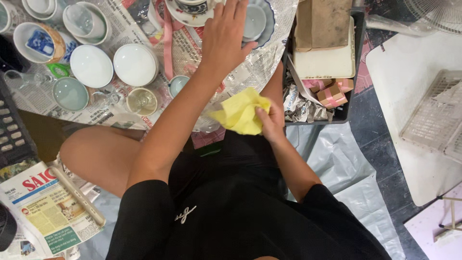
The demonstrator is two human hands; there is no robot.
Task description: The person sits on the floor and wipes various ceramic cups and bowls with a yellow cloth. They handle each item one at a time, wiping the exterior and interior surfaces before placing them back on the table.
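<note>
Head view looks down: the left hand stretches flat, fingers spread, over a pale bowl it half hides, gripping nothing visible. Right hand pinches a crumpled yellow cloth above the lap; its fingertips vanish in folds.

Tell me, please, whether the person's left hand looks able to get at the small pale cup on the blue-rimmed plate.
Probably yes: the left hand already lies beside the pale cup, with nothing between them, while the right hand holds a yellow cloth.
</note>
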